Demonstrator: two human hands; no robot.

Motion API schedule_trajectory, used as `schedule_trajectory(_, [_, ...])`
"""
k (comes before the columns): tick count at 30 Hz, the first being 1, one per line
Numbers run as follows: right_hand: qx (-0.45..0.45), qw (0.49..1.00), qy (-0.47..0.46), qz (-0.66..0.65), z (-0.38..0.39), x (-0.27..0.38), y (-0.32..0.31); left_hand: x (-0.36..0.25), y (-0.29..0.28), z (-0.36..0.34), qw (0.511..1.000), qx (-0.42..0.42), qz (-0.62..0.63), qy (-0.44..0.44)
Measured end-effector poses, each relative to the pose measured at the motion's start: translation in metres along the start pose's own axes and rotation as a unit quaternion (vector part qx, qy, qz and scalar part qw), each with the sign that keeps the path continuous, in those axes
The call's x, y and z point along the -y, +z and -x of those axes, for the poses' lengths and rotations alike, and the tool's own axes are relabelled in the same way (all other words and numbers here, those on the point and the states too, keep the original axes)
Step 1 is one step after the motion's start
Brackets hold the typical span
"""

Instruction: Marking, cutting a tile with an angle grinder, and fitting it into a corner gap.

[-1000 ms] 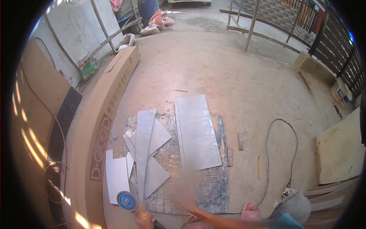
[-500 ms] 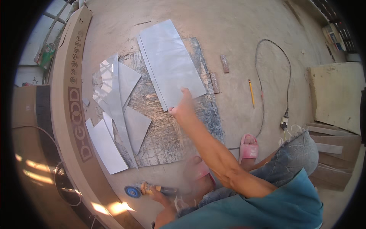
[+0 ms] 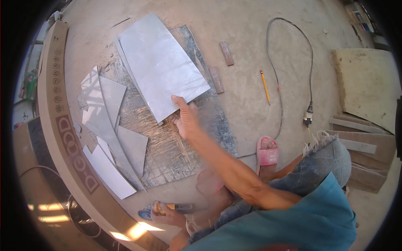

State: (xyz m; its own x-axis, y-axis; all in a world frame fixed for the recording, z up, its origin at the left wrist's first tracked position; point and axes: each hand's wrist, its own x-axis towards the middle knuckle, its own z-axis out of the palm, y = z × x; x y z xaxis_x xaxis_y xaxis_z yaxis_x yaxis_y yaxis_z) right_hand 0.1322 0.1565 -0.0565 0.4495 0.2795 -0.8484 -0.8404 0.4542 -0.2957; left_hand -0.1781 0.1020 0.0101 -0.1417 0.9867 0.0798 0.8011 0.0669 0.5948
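Note:
My right hand (image 3: pixel 185 117) grips the near edge of a pale grey tile (image 3: pixel 159 62), thumb on top and fingers beneath, slightly raising it from the scuffed board (image 3: pixel 213 129). Another tile edge shows along its left side. At the bottom, my left hand (image 3: pixel 169 217) is closed on a yellow-and-black angle grinder with a blue disc (image 3: pixel 145 213), low by my feet. Cut tile pieces (image 3: pixel 132 148) lie overlapped on the board's left.
A long cardboard box (image 3: pixel 54 83) runs along the left. A pencil (image 3: pixel 264 87), brown strips (image 3: pixel 226 52) and a looped cord with plug (image 3: pixel 308 112) lie on the right. A pale panel (image 3: pixel 364 88) and offcuts stand at the far right, near my pink slippers (image 3: pixel 267 155).
The view has tipped down to the floor. My right hand has reached onto the large tile and lifted its near edge slightly. My left hand still holds the grinder.

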Motion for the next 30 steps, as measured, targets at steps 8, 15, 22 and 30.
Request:
schedule_trajectory(8, [0.299,0.923,-0.172,0.169,0.033,0.111,0.069,-0.15,0.167,0.018,0.679,0.581,0.005,0.449])
schedule_trajectory(15, [0.282,0.953,-0.083,0.078,0.105,0.297,0.095,-0.266,0.293,0.148,0.722,0.622,0.153,0.262])
schedule_trajectory(22, [0.148,0.934,-0.21,0.248,0.204,0.419,0.007,-0.277,0.284,0.15,0.647,0.725,0.177,0.155])
schedule_trajectory(30, [-0.134,0.969,-0.12,0.17,0.35,0.461,-0.095,-0.322,0.152,0.119,0.721,0.595,-0.174,0.309])
